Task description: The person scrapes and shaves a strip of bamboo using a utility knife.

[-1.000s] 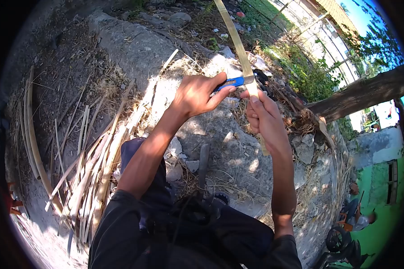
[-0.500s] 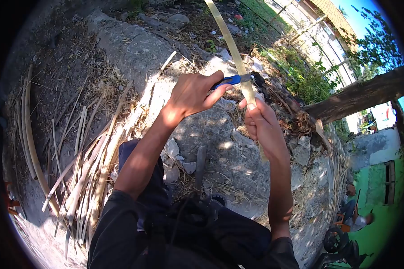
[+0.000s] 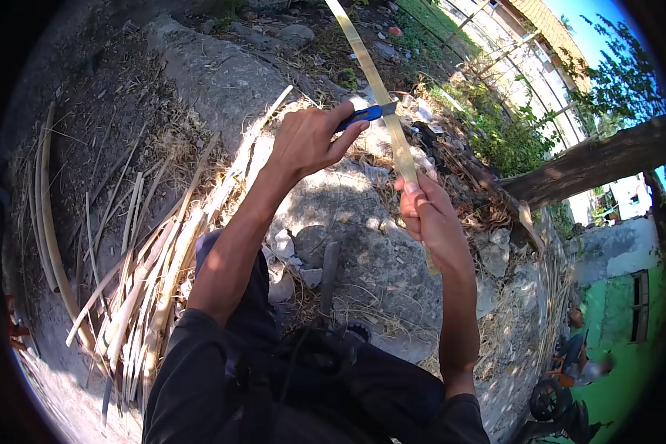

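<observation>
My left hand is closed around a blue utility knife. The knife's blade lies across a long, flat, pale strip that looks like split bamboo. Lower down, my right hand pinches the same strip, thumb on top. From there the strip slants up and away past the blade to the top edge of the view. Its short lower end shows below my right palm, partly hidden by the hand.
Long split sticks lie piled at the left, beside curved poles. A large rock lies beneath my hands. To the right are a leaning trunk, a person and a motorcycle.
My left hand and the knife have shifted up and to the left, so the blade crosses the strip farther from my right hand. The right hand has dropped slightly; the strip has swung left.
</observation>
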{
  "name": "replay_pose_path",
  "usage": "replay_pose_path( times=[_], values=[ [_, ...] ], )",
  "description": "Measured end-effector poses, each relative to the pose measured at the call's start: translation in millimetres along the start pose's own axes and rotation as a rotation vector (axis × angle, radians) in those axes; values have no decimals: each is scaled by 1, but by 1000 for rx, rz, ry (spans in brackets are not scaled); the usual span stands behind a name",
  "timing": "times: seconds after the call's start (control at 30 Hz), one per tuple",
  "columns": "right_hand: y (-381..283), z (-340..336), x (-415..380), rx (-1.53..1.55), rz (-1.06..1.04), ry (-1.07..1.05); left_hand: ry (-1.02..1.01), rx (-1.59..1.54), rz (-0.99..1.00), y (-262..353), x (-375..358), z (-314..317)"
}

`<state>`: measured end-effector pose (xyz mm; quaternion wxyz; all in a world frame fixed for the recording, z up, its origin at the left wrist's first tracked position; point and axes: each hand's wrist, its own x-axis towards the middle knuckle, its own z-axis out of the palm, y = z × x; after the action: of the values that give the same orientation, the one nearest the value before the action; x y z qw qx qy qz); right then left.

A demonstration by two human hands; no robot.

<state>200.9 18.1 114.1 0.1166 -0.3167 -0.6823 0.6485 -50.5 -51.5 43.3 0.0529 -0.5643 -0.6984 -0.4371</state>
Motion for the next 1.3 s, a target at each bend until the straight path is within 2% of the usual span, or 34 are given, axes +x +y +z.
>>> replay_pose_path(
  times=[0.13, 0.17, 0.27, 0.37, 0.4, 0.57, 0.67, 0.7, 0.77, 0.87, 0.9, 0.93, 1.03, 1.17, 1.23, 1.3],
  values=[
    [-7, 0, 15, -4, -50, 131, -56, -31, 206, 22, -18, 15],
    [-7, 0, 12, -6, -50, 129, -53, -31, 205, 19, -15, 13],
    [-5, 0, 1, -60, -52, 111, 25, -129, 30, 5, -1, 6],
    [2, -1, 4, -43, -2, 79, -65, -74, 151, 11, -10, 16],
    [4, -2, 7, -47, -29, 92, -108, -96, 125, 16, -14, 18],
    [11, 0, -11, -81, -37, 79, -31, -79, 44, -5, 1, 8],
    [20, -5, -7, -249, -72, 124, -117, -58, 96, 4, -8, 16],
    [22, -8, 0, -316, -146, 148, -168, -98, 104, 12, -12, 17],
    [23, -8, 2, -382, -220, 165, -137, -106, 94, 13, -13, 21],
    [16, -6, -14, -353, -138, 134, -34, -117, 18, -5, 2, 7],
    [15, -7, -17, -246, -84, 84, -77, -97, -21, -9, 5, 4],
    [15, -7, -20, -136, -27, 36, -77, -110, -13, -7, 2, 6],
    [3, -4, -8, 21, 17, 77, -58, -173, 86, 10, -10, 16],
    [-1, 0, -24, 44, 54, 61, 9, -167, 34, -4, 3, 4],
    [2, -3, -33, 105, 88, -1, -5, -145, -7, -7, 2, -1],
    [1, -4, -22, 84, 73, 6, -68, -133, 32, 0, -6, 3]
  ],
)
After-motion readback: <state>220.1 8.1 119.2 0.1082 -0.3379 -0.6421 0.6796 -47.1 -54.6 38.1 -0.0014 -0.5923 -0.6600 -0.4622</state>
